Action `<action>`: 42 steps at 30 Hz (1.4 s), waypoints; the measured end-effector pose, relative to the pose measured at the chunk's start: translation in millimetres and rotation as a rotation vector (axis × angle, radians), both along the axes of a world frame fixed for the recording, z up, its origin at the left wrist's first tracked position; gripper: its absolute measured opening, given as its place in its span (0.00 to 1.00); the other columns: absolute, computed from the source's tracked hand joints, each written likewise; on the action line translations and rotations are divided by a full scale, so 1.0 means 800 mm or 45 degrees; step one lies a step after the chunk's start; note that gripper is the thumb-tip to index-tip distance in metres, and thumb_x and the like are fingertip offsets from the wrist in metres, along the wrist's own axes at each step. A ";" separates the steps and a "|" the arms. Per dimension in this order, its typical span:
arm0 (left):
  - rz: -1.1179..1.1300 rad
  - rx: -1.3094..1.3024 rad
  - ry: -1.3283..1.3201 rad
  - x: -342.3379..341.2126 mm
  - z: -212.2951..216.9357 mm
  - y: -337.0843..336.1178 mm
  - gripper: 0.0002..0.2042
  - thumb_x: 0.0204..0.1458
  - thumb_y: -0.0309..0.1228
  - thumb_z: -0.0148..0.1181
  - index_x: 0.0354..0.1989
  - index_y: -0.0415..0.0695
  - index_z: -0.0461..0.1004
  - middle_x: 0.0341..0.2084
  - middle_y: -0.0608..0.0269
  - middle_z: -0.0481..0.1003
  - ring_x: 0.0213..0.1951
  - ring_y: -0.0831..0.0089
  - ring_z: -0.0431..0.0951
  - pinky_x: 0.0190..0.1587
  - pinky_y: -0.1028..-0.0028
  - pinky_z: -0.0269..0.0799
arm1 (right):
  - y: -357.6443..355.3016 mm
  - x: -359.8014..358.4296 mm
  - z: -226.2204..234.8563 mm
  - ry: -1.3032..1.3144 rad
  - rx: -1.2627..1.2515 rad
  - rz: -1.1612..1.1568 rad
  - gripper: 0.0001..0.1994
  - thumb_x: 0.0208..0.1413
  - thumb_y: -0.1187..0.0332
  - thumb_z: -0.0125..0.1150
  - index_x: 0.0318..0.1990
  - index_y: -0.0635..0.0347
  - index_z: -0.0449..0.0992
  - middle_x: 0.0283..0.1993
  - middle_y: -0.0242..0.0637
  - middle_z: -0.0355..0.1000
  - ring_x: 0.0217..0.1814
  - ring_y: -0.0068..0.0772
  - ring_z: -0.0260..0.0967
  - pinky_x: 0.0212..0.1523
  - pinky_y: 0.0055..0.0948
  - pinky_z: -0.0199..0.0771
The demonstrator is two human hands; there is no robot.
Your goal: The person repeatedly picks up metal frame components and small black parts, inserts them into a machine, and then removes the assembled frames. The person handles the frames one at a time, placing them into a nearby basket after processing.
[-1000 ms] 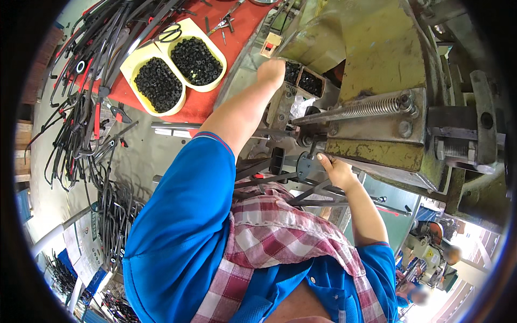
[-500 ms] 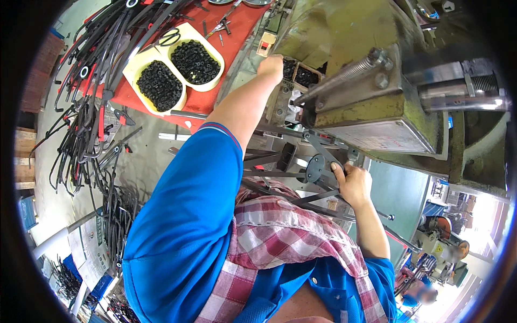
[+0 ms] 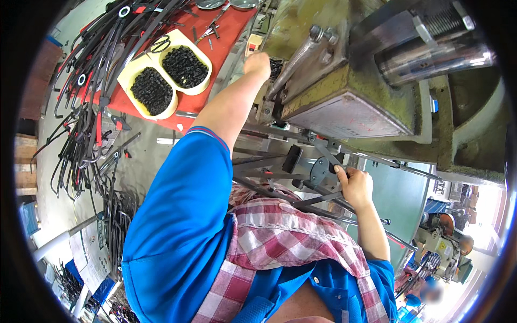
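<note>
My left hand (image 3: 257, 65) is curled beside the bin of small black parts (image 3: 276, 67), at the left side of a large press machine. Its fingertips are hidden, so what it holds does not show. With its thumb on top, my right hand (image 3: 356, 187) grips a dark flat-bar metal frame (image 3: 334, 197). A round plate with holes (image 3: 319, 169) sits on the frame just left of that hand. Several dark bars of the frame stretch left in front of my checked apron, under my left arm.
The machine's greenish block (image 3: 350, 107) and a bolt with a coil spring (image 3: 296, 62) overhang the frame. A small box with a red button (image 3: 253, 44) stands by my left hand. On a red table, a cream two-part tray (image 3: 175, 97) holds black pieces; bundled black bars (image 3: 91, 113) hang left.
The view has shifted; the machine block and spring now appear further left and cover more of the bins. My left hand stays near the bins, and my right hand keeps its grip.
</note>
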State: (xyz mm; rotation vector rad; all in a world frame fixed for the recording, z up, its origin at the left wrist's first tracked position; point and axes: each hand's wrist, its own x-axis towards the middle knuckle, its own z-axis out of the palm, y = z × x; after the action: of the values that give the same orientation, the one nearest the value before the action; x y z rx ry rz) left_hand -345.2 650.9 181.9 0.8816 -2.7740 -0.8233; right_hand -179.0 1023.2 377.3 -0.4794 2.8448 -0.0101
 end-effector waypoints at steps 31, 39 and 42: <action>-1.027 -0.324 -0.192 0.275 0.143 0.045 0.21 0.51 0.49 0.58 0.27 0.39 0.71 0.21 0.50 0.75 0.29 0.48 0.76 0.31 0.53 0.71 | 0.092 -0.018 -0.019 -0.024 -0.187 -0.103 0.28 0.56 0.46 0.57 0.18 0.65 0.71 0.14 0.50 0.64 0.19 0.54 0.63 0.24 0.43 0.64; -1.000 -0.203 0.616 0.206 0.058 0.074 0.21 0.50 0.46 0.58 0.17 0.41 0.69 0.19 0.49 0.74 0.27 0.48 0.75 0.31 0.56 0.70 | 0.138 -0.018 -0.005 0.066 -0.132 -0.209 0.29 0.58 0.46 0.54 0.16 0.64 0.68 0.13 0.47 0.60 0.16 0.47 0.56 0.22 0.40 0.59; -0.985 -0.322 0.677 0.204 0.045 0.079 0.21 0.50 0.47 0.59 0.18 0.41 0.70 0.19 0.49 0.75 0.27 0.49 0.77 0.30 0.57 0.72 | 0.139 -0.018 -0.014 0.055 -0.126 -0.201 0.29 0.58 0.45 0.52 0.17 0.64 0.68 0.13 0.47 0.61 0.16 0.48 0.58 0.23 0.41 0.60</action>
State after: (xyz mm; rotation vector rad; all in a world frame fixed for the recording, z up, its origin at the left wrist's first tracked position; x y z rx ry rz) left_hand -182.0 714.0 217.7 -0.4410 -2.5883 -0.6221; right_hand -193.4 1134.0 366.2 -0.2757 2.9275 -0.1723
